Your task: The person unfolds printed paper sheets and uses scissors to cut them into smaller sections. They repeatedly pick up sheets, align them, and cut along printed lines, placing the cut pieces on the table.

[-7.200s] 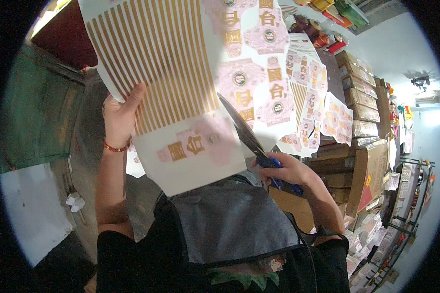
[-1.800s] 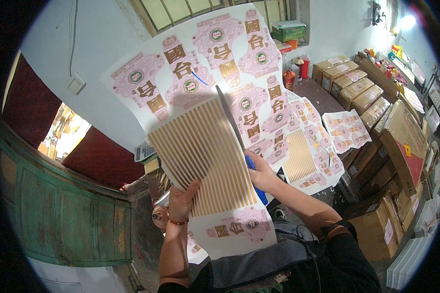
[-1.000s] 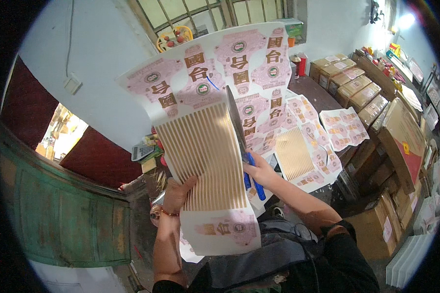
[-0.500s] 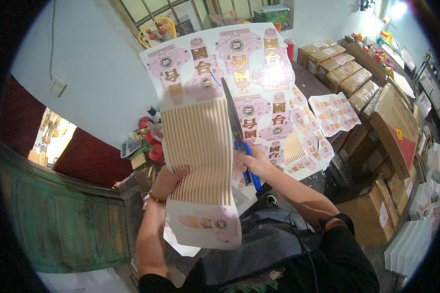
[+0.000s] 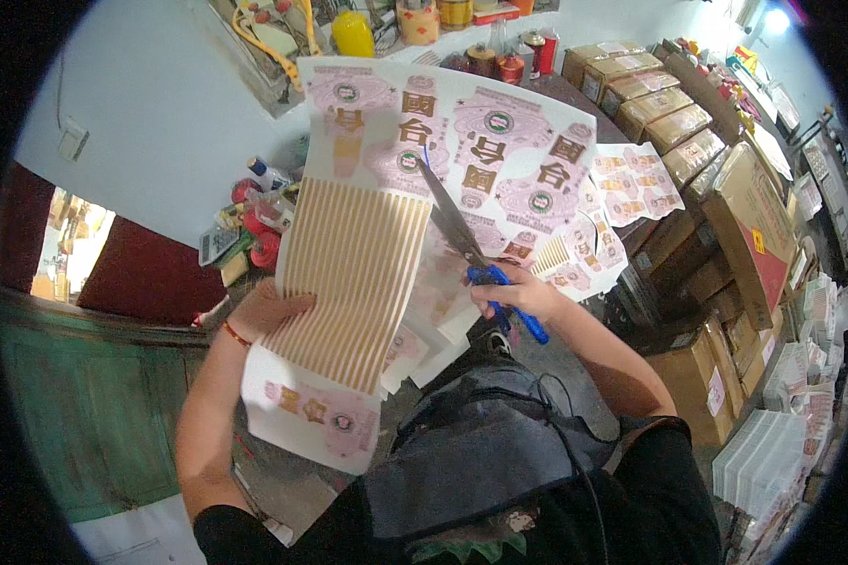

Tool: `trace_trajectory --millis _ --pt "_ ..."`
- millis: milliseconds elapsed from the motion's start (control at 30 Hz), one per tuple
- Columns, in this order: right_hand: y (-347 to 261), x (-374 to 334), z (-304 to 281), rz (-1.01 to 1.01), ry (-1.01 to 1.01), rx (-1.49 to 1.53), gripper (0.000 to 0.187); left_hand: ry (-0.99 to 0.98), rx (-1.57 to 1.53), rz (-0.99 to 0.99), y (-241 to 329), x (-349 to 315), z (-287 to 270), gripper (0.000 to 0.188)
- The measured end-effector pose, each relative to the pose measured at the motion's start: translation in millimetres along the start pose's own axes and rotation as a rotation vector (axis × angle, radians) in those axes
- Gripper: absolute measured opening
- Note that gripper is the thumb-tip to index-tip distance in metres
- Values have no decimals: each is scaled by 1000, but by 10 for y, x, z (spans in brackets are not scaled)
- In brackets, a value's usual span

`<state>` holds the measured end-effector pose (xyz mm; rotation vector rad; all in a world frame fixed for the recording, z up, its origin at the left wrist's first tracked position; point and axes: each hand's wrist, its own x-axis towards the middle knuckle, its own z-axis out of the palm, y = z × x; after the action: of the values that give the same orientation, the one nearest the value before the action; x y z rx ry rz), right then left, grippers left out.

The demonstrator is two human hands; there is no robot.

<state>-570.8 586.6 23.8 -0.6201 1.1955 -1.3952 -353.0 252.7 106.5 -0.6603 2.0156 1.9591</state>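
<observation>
My left hand [image 5: 271,311] grips a large printed sheet [image 5: 353,273] by its left edge, thumb on top. Pink labels with gold characters cover the far part. The near part is a cut strip with gold stripes and one more label at its end. My right hand [image 5: 518,294] is closed round the blue handles of a pair of scissors [image 5: 454,226]. The blades point away and up to the left, their tips at the inner end of the cut, by a short blue line. The strip hangs apart from the rest of the sheet along this cut.
More printed sheets [image 5: 636,184] lie on the dark table to the right. Cardboard boxes [image 5: 650,108] line the right side. At the left stand a calculator [image 5: 219,245] and red items [image 5: 264,250]. Jars and a yellow container [image 5: 352,35] stand at the back.
My left hand has swung the strip down and to the left, widening the gap along the cut. The scissors now tilt further left, and my right hand sits slightly further right. The view has shifted.
</observation>
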Motion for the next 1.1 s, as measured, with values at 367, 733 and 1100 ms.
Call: trace_trajectory --millis 367,733,1100 --pt "14 -278 -142 113 -52 -109 24 -34 308 -156 404 -150 79 25" --pt "-59 -346 -221 198 -43 -192 23 6 282 -83 418 -149 55 20" --pt "-189 -510 -328 201 -58 -269 23 -70 358 -3 577 -128 94 24"
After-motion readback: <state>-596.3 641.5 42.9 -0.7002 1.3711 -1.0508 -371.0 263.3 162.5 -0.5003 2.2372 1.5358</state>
